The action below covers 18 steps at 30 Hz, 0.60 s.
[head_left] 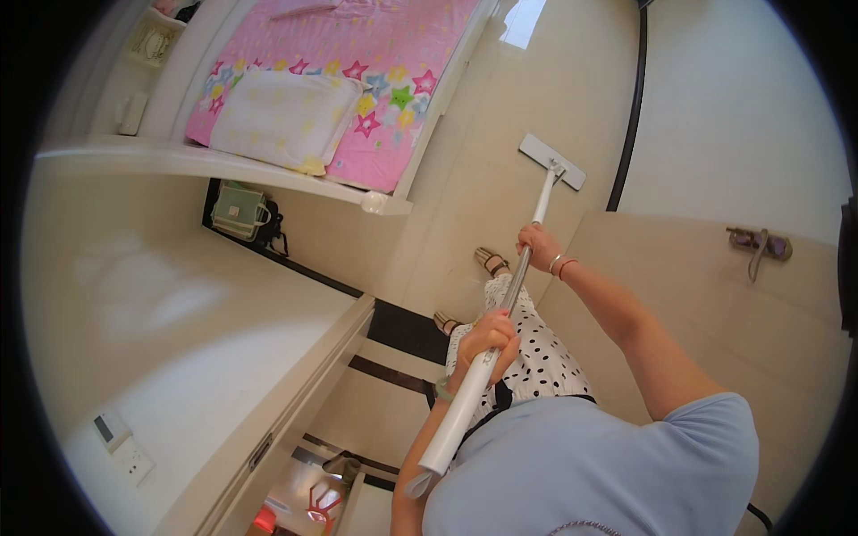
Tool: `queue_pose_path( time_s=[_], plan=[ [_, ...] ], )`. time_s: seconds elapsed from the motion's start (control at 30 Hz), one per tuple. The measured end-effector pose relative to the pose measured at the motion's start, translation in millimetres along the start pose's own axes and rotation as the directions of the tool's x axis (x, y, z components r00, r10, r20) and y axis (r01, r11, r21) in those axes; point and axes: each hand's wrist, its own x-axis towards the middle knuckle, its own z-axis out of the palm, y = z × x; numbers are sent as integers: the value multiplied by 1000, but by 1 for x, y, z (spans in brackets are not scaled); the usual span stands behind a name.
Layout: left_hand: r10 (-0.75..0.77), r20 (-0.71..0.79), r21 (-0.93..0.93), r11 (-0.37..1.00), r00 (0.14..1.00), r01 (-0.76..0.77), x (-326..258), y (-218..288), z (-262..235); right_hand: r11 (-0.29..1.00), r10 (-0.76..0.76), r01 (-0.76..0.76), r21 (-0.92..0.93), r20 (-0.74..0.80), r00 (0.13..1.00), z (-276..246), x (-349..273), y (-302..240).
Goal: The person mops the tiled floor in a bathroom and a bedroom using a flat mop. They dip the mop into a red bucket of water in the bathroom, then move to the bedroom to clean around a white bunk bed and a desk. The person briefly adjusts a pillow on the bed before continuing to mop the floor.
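A flat mop [534, 207] with a long white and silver pole slants across the middle, from my waist out to the floor ahead. Its rectangular white head [539, 154] lies on the pale floor, close to the dark skirting on the right. My left hand [490, 342] wraps round the upper pole near the thick white grip. Further down the pole, my right hand [540, 246] is closed around it, with bracelets at the wrist. The pole's top end is beside my left forearm.
A bed [393, 134] with pink star-print bedding and a pillow [279, 118] stands ahead on the left. Below its end, a green bag [239, 213] rests by the wall. An open door [679, 295] with a metal handle is on my right. A doorframe [295, 402] rises on my left.
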Motion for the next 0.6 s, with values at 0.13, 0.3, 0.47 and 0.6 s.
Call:
queue_pose_path(
  time_s=[0.13,0.3,0.47,0.6],
  plan=[
    [-27,10,39,999,1000,26,-63,46,-45,989,-115,123,76,-107,988,72,-38,-54],
    [-67,-25,125,990,997,69,-147,103,-93,960,-222,238,145,-122,967,127,-84,-154],
    [-173,-101,160,969,980,188,-203,158,-115,927,-228,256,275,-129,965,161,-115,-228],
    [-196,-144,186,957,970,221,-211,162,-118,922,-225,231,312,-55,973,160,-118,-238]
  ],
)
